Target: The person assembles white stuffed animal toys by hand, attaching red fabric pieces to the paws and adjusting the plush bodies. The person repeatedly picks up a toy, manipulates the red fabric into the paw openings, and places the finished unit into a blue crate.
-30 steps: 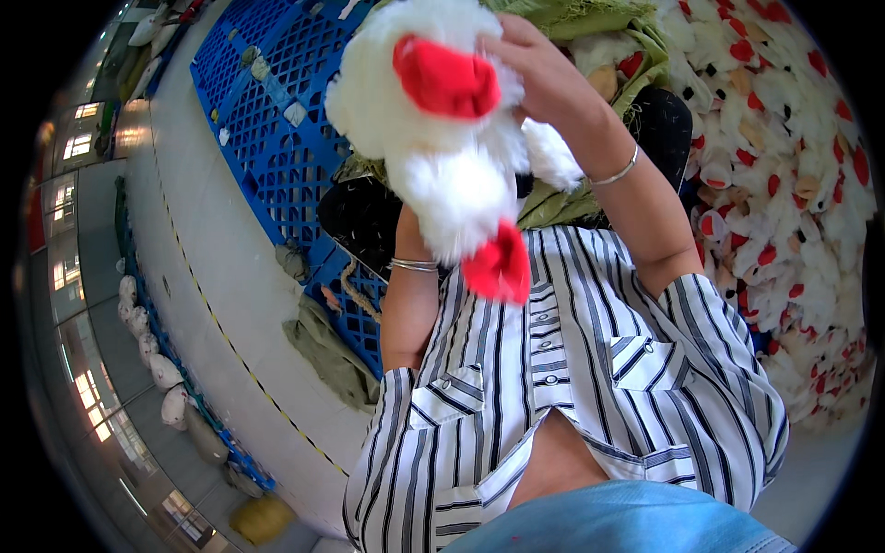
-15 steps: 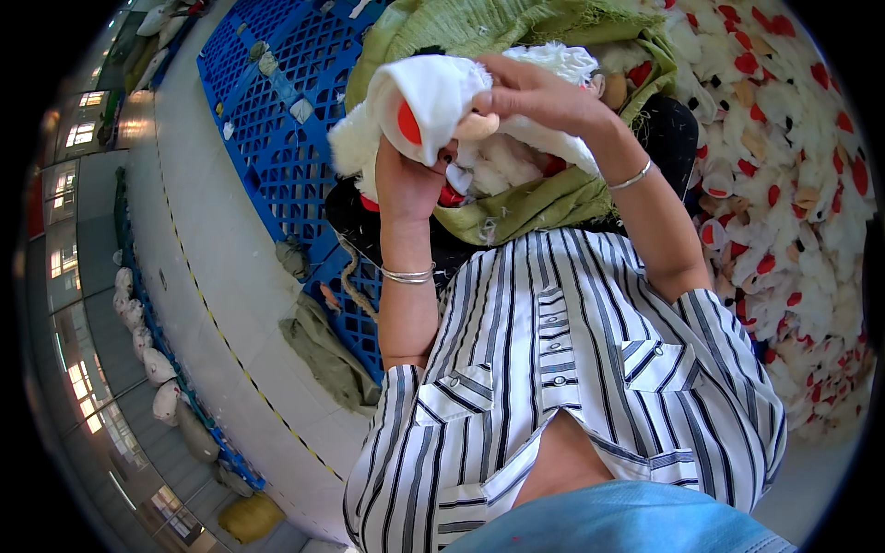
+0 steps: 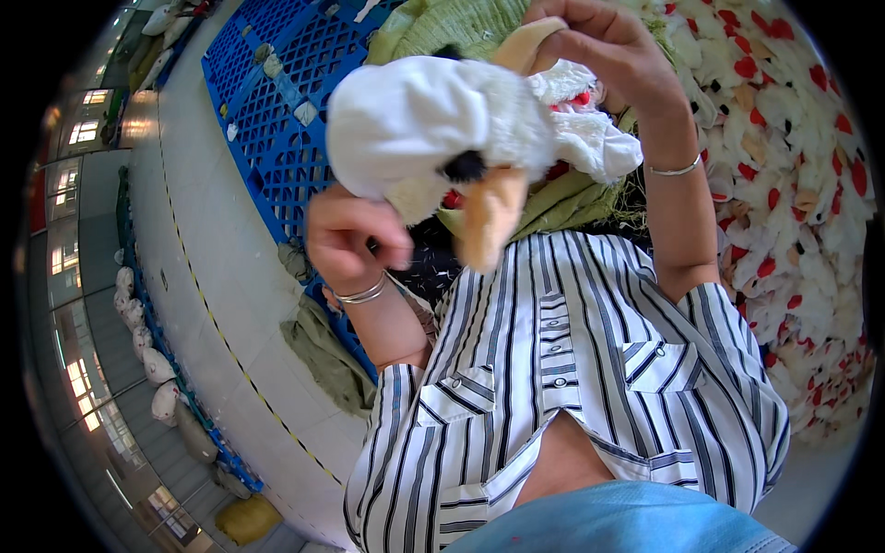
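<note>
An unstuffed plush animal head [image 3: 442, 115], white with black patches and long tan flaps like ears, hangs over my lap, slightly blurred. High up on the right, my right hand [image 3: 608, 51] pinches one tan flap. The other flap dangles beside the striped shirt. Just below the white cloth, my left hand [image 3: 358, 241] is curled and partly blurred, with a small dark spot showing between thumb and fingers; what it holds, if anything, I cannot make out. Behind the head, more white plush pieces [image 3: 590, 138] with red bits lie on a green woven sack [image 3: 544, 217] across my knees.
A large heap of white, red and tan plush pieces [image 3: 774, 203] fills the right side. On the left lies a blue plastic pallet [image 3: 253, 120] with scraps on it. A grey-green cloth [image 3: 327, 355] rests on the pale floor [image 3: 207, 221] beside the pallet.
The plush head has been turned inside my hands, and its black patches and tan flaps now show. My right hand has risen with a flap; my left hand has come off the cloth, down and left.
</note>
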Motion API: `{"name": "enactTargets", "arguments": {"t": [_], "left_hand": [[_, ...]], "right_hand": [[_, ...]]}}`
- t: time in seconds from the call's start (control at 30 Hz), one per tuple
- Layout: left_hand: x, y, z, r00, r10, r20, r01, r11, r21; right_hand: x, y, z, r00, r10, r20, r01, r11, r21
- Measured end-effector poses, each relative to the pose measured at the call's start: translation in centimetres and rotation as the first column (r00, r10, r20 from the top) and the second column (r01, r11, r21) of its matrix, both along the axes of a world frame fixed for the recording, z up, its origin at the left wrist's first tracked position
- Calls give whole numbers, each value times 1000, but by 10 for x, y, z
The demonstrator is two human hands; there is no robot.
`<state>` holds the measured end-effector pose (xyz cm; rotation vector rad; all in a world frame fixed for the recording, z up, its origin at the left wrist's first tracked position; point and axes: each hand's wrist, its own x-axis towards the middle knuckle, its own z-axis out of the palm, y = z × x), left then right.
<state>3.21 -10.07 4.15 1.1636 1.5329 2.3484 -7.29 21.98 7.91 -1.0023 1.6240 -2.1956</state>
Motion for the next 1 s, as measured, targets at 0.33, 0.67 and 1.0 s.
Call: {"name": "enactTargets", "arguments": {"t": [0.33,0.67,1.0], "left_hand": [[-26,72,57,975,191,117,-111,864,-491],[-36,44,90,832,540,131,-553,782,288],[-41,56,5,723,316,615,-569,776,271]], "right_hand": [[-1,-51,63,886,246,-392,-243,968,59],[-18,-31,-5,971,238,-1,-236,963,-128],[0,-15,-74,967,254,-35,-255,967,-23]]}}
